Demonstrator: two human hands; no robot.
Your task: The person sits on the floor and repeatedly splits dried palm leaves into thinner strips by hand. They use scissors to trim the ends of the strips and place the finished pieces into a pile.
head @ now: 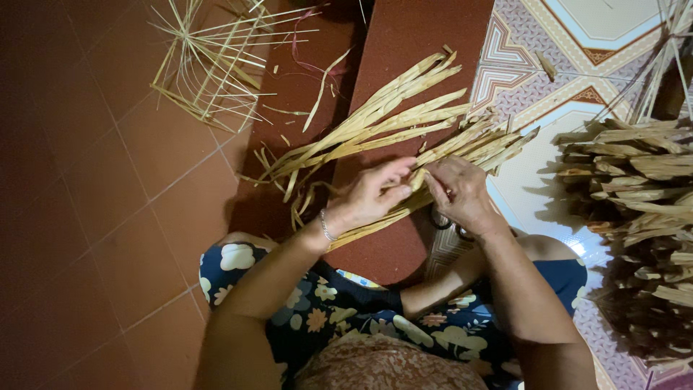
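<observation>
Head cam, looking straight down. I see both hands meeting on a bundle of dried yellow leaf strips (390,126) that fans out away from the person, up and to the left.

Left hand (372,193): fingers curled, pinching the strips near the bundle's near end, thumb against fingertips. Thin bracelet (325,226) on that wrist.

Right hand (458,191): clenched on the same strips, just beside the left, the two hands touching or nearly so. Dark loop-shaped thing under it, maybe scissor handles; I can't tell.

Bundle lies across a dark red board or mat (404,43), which runs from the person's lap up to the top edge. Near end of the bundle pokes past the left hand toward the lap; far tips spread over the board and onto the patterned floor tiles (520,65).

Around it:
- Loose strips and scraps on the red floor tiles (86,202) left of the board.
- Half-woven lattice of thin strips (209,65) top left, well apart from the hands.
- Large pile of darker dried leaves (635,217) on the right, near the right arm.
- Person is seated, floral dark blue clothing (317,310) over the knees.
</observation>
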